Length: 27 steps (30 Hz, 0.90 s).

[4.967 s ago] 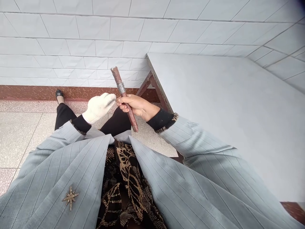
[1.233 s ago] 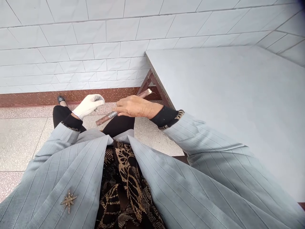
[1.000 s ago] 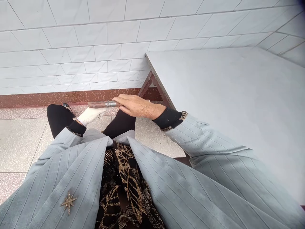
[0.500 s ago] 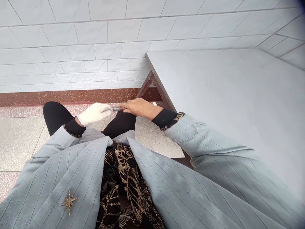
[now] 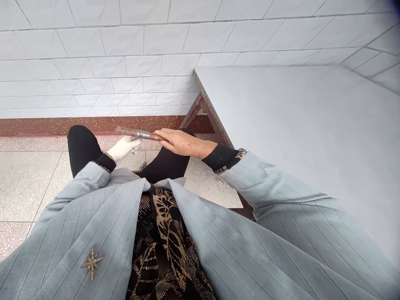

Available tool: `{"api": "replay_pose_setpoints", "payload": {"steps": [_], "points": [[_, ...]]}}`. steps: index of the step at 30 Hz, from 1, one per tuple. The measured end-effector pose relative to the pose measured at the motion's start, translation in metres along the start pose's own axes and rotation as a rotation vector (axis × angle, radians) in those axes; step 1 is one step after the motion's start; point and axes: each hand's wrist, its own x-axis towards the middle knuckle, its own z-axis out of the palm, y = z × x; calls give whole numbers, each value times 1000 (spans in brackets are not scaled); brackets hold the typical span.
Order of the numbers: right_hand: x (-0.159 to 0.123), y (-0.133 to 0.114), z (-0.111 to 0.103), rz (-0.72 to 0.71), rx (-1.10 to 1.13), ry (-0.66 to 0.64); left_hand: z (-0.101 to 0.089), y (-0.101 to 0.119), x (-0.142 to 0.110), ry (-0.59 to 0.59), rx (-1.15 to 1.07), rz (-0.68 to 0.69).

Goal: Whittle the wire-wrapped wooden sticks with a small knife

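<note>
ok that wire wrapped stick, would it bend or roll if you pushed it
The wire-wrapped wooden stick looks stiff: it stays straight, held out from one end by the bare right hand. Being roundish, it would probably roll if pushed, though the wire band might slow it slightly.

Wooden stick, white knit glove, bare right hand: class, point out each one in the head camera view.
wooden stick (image 5: pixel 128 131), head view, on the shaft near its far end
white knit glove (image 5: pixel 124 148), head view, on the back of the glove
bare right hand (image 5: pixel 184 142), head view, on the back of the hand
</note>
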Motion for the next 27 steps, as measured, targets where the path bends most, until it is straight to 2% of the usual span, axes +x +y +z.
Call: {"api": "replay_pose_setpoints", "payload": {"steps": [2, 4, 7, 10, 14, 17, 19, 22, 24, 27], "points": [[1, 9, 6, 63, -4, 59, 8, -12, -6, -94, 21, -21], [0, 17, 10, 139, -46, 97, 13, -15, -11, -203, 125, -31], [-1, 22, 7, 269, -195, 60, 15, -1, -16, -336, 357, 10], [-3, 19, -1, 360, -370, -21, 13, 22, -23, -397, 562, 148], [-3, 17, -9, 409, -517, -66, 3, 49, -33, -330, 754, 227], [-2, 19, -10, 394, -537, -119, -8, 66, -38, -181, 894, 217], [-2, 21, -10, 318, -482, -194, -18, 77, -37, -62, 931, 218], [-2, 21, -11, 117, -337, -275, -35, 89, -25, 62, 867, 236], [-3, 17, -11, -19, -259, -232, -43, 90, -13, 116, 766, 239], [-6, 7, -12, -143, -203, -60, -41, 75, 3, 142, 565, 228]]}}
